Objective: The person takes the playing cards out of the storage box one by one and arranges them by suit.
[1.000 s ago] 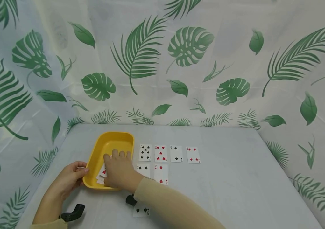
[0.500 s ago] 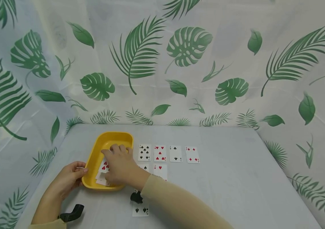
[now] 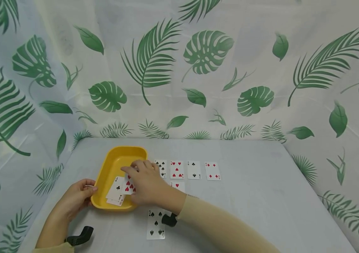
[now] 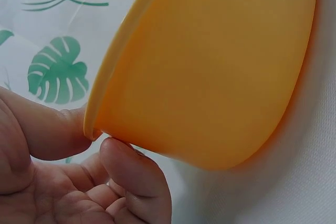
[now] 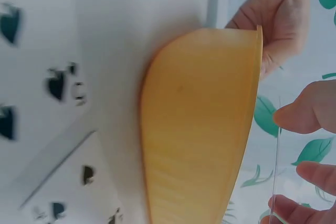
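My left hand (image 3: 76, 196) pinches the rim of a yellow plastic tray (image 3: 122, 154) between thumb and fingers; the left wrist view shows this grip on the lip (image 4: 93, 114) up close. My right hand (image 3: 149, 182) is over the tray's right side, holding a playing card (image 3: 129, 185) with red hearts. In the right wrist view that card (image 5: 276, 166) appears edge-on between thumb and fingertips, higher than the rim. Several more cards lie inside the tray, a black club card (image 3: 115, 189) on top. The hand hides part of the hearts card.
Face-up on the table are a seven of spades (image 3: 162, 168), five of hearts (image 3: 177, 169), two of clubs (image 3: 194, 170) and four of diamonds (image 3: 212, 171) in a row. Nearer are a partly covered two of hearts (image 3: 178, 186) and a five of spades (image 3: 154, 226).
My right hand has moved right and up from the cards in the tray with the hearts card, uncovering the club card. The left hand has kept its place on the rim.
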A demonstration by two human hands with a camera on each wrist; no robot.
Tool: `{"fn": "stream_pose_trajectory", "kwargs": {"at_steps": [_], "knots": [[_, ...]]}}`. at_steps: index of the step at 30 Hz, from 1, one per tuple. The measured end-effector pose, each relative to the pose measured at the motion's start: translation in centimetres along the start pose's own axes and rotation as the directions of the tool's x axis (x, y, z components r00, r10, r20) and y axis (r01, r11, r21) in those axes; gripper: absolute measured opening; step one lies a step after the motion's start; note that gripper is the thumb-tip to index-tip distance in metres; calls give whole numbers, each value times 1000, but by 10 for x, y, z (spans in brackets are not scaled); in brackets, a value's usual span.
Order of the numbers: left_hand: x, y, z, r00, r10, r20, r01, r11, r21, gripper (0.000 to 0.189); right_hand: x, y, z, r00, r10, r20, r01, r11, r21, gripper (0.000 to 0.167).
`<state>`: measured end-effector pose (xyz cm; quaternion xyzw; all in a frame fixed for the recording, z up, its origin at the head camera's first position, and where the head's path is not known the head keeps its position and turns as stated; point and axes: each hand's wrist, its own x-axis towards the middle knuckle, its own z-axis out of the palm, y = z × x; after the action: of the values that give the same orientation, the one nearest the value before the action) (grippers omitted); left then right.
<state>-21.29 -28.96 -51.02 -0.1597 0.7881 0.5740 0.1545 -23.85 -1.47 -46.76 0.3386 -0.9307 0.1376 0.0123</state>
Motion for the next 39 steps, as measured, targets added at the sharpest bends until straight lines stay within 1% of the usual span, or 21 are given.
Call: {"fn": "stream_pose_trajectory", "kwargs": {"at_steps": [5,10,16,24,32,35,39], "knots": [[1,0,1,1000,3,-4,-3,1000,11,41,-22,14,-6,1000,6,-1,-6,999,39,87],[-1,0,1,1000,6,-8,-6,1000,16,40,-45,28,-9,1000,-5,-2,5,998,70,90],[-2,1,2,1000,2,-16,-2,1000,21,40,-73,42,-8,1000,-11,12,10,994,109,92],[-3,2,3,1000,-12,-28,13,1000,19,40,-108,61,0,1000,7,26,-10,994,110,89],[-3,0,3,1000,-9,-22,10,1000,19,40,-133,76,11,999,28,45,-34,992,122,86],[-2,0,2,1000,-7,-18,7,1000,19,41,-140,78,14,997,33,73,-42,991,128,85],[-2,1,2,1000,-12,-15,12,1000,15,41,-147,78,16,991,39,131,-56,990,131,85]]}}
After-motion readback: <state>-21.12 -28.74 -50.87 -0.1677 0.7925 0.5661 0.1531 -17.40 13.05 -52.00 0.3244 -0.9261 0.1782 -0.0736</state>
